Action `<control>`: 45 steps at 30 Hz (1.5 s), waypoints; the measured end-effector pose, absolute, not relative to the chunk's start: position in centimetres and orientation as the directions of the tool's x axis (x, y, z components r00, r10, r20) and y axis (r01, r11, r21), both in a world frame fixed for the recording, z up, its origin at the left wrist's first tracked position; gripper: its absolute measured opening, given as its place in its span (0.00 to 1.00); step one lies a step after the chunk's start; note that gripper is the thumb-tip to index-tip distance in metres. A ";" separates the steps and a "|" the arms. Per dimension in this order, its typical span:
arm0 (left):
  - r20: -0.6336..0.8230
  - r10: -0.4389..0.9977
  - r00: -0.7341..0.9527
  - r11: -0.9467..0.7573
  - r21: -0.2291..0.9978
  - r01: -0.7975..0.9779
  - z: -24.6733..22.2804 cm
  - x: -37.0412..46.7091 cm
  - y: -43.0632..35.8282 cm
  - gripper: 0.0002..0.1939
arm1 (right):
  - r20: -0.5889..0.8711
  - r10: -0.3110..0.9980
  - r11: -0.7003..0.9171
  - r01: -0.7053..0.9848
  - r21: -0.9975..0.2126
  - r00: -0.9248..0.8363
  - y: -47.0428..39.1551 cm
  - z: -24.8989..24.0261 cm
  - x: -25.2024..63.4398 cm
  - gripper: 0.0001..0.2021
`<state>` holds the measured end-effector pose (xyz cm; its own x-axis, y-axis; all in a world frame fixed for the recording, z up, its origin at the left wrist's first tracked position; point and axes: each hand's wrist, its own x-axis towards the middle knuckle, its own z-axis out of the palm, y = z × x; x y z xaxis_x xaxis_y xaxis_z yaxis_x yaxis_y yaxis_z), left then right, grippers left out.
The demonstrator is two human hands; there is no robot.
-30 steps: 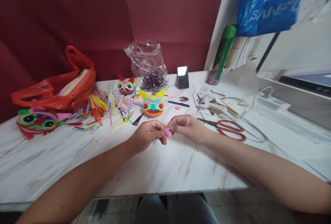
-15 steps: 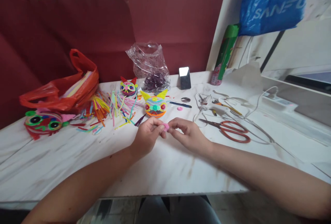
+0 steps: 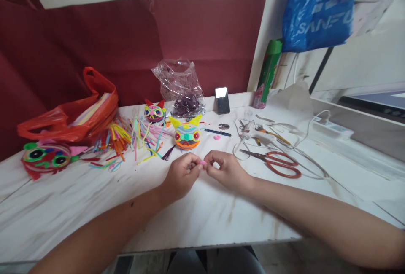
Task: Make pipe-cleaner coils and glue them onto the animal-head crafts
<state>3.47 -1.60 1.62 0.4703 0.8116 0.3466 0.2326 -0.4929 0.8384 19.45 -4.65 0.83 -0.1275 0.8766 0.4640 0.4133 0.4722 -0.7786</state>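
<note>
Here's the small, soft-looking pink piece (image 3: 203, 162), right at the meeting point of two sets of fingertips, over the white, brown-veined tabletop (image 3: 221, 219), mostly hidden by the fingers. The left hand (image 3: 183, 173) has it pinched between thumb and forefinger, the other fingers curled in. From the other side comes the right hand (image 3: 228, 170), thumb and forefinger bowed into a ring, tips nearly together at the piece's edge; gripping or just touching, I can't tell.

Just beyond the hands sits a round, striped, multicoloured animal head with pointed yellow ears (image 3: 187, 135), a purple tassel (image 3: 167, 154) beside it. To its right, a flat pink disc (image 3: 217, 137) lies near a slim dark-blue stick-like tool (image 3: 217, 132). Further right, scissors with orange-red handles (image 3: 283, 164) lie near a white corded tool (image 3: 253, 132).

Over on the left, it's all colour: a heap of thin, fuzzy-looking strips (image 3: 118, 137), a red plastic carrier bag (image 3: 63, 114) and a striped head with green ears (image 3: 47, 158). At the back, a crumpled clear plastic bag (image 3: 186, 97) and a black phone (image 3: 222, 101) propped upright.
</note>
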 end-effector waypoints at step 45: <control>0.119 0.899 0.422 -0.108 0.993 -0.048 0.2 3.8 0.4 0.12 | 0.161 0.985 0.159 -0.027 -0.987 -0.058 -3.4 0.8 19.4 0.14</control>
<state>3.77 0.40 0.16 0.4215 0.8990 0.1187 -0.0485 -0.1083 0.9929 19.37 -3.39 0.76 -0.0583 0.9853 0.1608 -0.0266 0.1595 -0.9868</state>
